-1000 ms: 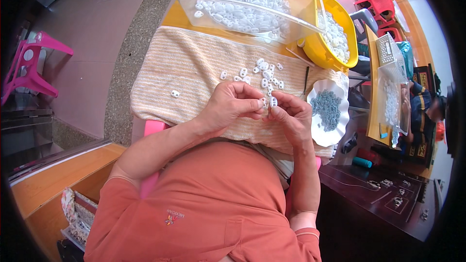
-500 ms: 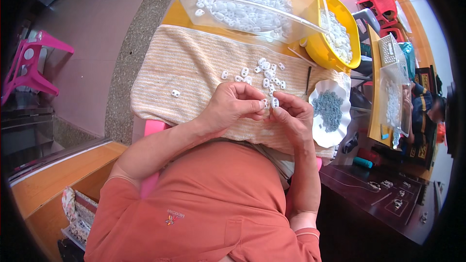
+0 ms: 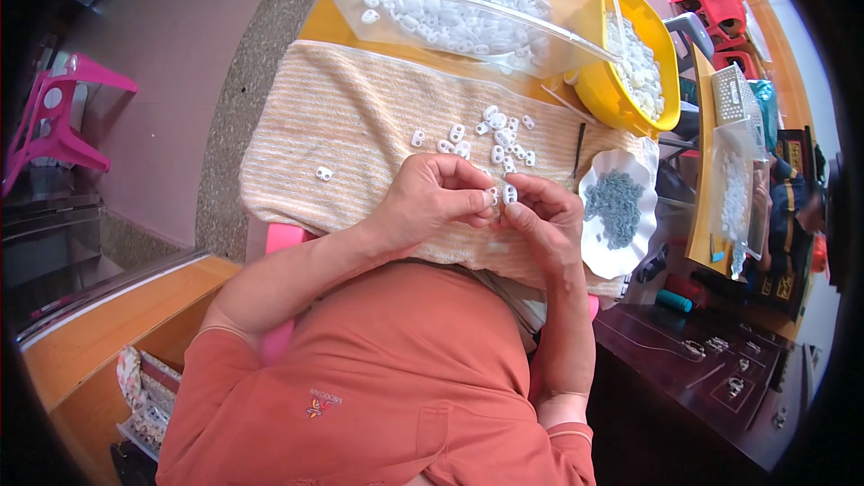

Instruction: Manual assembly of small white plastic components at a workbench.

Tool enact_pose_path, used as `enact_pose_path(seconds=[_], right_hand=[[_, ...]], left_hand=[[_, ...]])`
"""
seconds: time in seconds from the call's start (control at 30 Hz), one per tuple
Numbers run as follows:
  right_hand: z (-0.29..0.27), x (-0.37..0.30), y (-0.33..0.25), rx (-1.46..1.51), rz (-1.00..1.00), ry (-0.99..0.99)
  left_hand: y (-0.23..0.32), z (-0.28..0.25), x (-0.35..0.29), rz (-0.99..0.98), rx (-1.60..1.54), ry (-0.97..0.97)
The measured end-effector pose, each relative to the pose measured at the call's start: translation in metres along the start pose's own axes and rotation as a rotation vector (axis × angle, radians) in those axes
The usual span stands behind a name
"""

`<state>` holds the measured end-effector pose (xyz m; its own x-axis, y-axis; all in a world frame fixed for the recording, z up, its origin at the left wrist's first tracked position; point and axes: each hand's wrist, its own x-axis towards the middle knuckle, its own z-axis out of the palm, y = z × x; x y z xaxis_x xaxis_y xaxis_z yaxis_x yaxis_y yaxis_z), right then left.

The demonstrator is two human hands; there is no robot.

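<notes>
Over the striped beige towel (image 3: 333, 90), my two hands are close together with fingertips almost meeting. My left hand (image 3: 434, 195) is closed in a pinch on a small white plastic piece (image 3: 493, 196), mostly covered by the fingers. My right hand (image 3: 547, 216) pinches an oval white two-hole plastic piece (image 3: 510, 193) between thumb and forefinger. Just beyond the fingers lies a loose cluster of similar white two-hole pieces (image 3: 504, 137). One more white piece (image 3: 324, 174) lies apart on the left. Right of my right hand stands a white wavy-rimmed dish (image 3: 598, 256) holding many tiny grey-blue parts (image 3: 616, 207).
A clear plastic bin (image 3: 360, 0) heaped with white pieces stands at the far side. Beside it is a yellow basin (image 3: 589, 81) of white pieces. A thin dark rod (image 3: 579, 150) lies near the dish. Pink stool (image 3: 67, 117) at left; another person's workbench (image 3: 702, 171) at right.
The view has shifted slightly, so the bin, basin and dish appear a little displaced. Both hands keep nearly the same place and pinch, with the right hand's piece turned slightly.
</notes>
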<state>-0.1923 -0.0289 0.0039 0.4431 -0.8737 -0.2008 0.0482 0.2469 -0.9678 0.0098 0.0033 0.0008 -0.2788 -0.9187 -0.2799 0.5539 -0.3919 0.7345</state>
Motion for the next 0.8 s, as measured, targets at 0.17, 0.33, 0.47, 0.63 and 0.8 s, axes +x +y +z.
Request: enact_pose_path(seconds=[0.17,0.33,0.47,0.63,0.8], right_hand=[[0.001,0.000,-0.006,-0.031,0.036,-0.019],[-0.002,0.000,-0.002,-0.070,0.063,-0.038],[-0.005,0.001,0.004,-0.052,-0.005,-0.028],[-0.010,0.002,0.008,-0.027,0.021,-0.044],[-0.010,0.003,0.007,-0.004,0.025,-0.062]], left_hand=[[-0.003,-0.002,0.001,-0.020,0.000,0.015],[-0.001,-0.001,0.001,-0.034,0.007,0.037],[-0.001,-0.001,0.001,-0.045,0.002,0.043],[0.001,0.001,0.002,-0.066,-0.023,0.030],[0.001,0.000,0.001,-0.073,-0.036,0.037]])
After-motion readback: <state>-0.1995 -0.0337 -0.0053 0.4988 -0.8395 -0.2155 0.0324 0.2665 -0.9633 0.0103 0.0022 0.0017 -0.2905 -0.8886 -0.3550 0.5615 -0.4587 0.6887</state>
